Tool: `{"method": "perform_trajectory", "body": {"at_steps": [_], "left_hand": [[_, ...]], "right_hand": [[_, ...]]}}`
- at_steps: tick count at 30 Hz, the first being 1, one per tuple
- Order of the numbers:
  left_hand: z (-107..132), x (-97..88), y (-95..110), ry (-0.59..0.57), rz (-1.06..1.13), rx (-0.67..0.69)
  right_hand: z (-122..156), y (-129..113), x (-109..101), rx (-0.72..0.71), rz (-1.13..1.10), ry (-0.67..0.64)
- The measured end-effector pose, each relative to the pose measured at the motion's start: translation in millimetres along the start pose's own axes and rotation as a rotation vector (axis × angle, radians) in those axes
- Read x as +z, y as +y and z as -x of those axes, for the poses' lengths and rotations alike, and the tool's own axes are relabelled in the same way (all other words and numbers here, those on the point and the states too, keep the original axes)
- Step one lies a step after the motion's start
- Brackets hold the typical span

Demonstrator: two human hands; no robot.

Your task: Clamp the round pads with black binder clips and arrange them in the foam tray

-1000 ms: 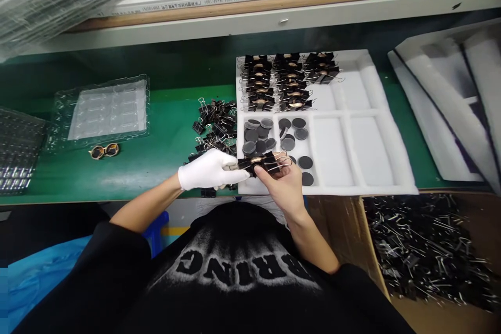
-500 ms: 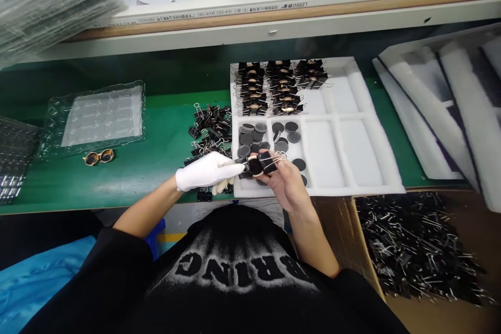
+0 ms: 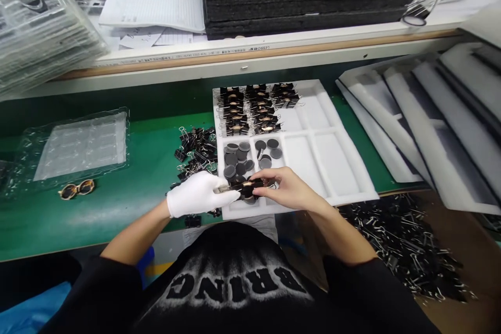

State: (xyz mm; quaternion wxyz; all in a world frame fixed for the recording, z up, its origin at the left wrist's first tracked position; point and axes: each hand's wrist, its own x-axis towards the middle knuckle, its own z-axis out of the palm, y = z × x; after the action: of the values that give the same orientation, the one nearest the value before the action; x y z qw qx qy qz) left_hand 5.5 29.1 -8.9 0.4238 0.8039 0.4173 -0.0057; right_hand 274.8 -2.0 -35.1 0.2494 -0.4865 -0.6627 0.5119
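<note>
Assembly of black binder clips pinched between two hands

The left hand, in a white glove, is closed with thumb and fingers on the assembly's left end. The bare right hand pinches its right end, thumb and fingers drawn narrow around it. Between the two hands shows the dark middle part, with a pale gold edge.

Directly under and beyond the hands lies a white tray with compartments. Its near compartments, just past the fingertips, hold loose dark discs; farther from the hands, clipped pieces stand in three columns, the one farthest right the shortest. A heap of loose clips sits just beyond the left hand on the green worktop, with a few more on its near side. Well to that hand's left lie two joined tortoiseshell rings and, behind them, a clear plastic tray. Right of the right hand, more white trays lean together, and many clips fill a space lower down.
</note>
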Motion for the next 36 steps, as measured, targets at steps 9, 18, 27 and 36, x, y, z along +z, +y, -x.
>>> {"method": "perform_trajectory", "body": {"at_steps": [9, 18, 27, 36], "left_hand": [[-13.3, -12.6, 8.7, 0.029, 0.029, -0.08], [21.8, -20.6, -11.4, 0.286, 0.106, -0.151], [49.2, -9.0, -38.9, 0.305, 0.214, -0.232], [55.3, -9.2, -49.7, 0.367, 0.236, -0.235]], "right_hand": [[-16.1, 0.2, -25.0, -0.077, -0.022, 0.108], [-87.9, 86.2, -203.4, -0.256, 0.567, 0.732], [-136.9, 152.9, -207.9, -0.149, 0.531, 0.641], [-135.1, 162.3, -205.4, -0.153, 0.561, 0.688]]}}
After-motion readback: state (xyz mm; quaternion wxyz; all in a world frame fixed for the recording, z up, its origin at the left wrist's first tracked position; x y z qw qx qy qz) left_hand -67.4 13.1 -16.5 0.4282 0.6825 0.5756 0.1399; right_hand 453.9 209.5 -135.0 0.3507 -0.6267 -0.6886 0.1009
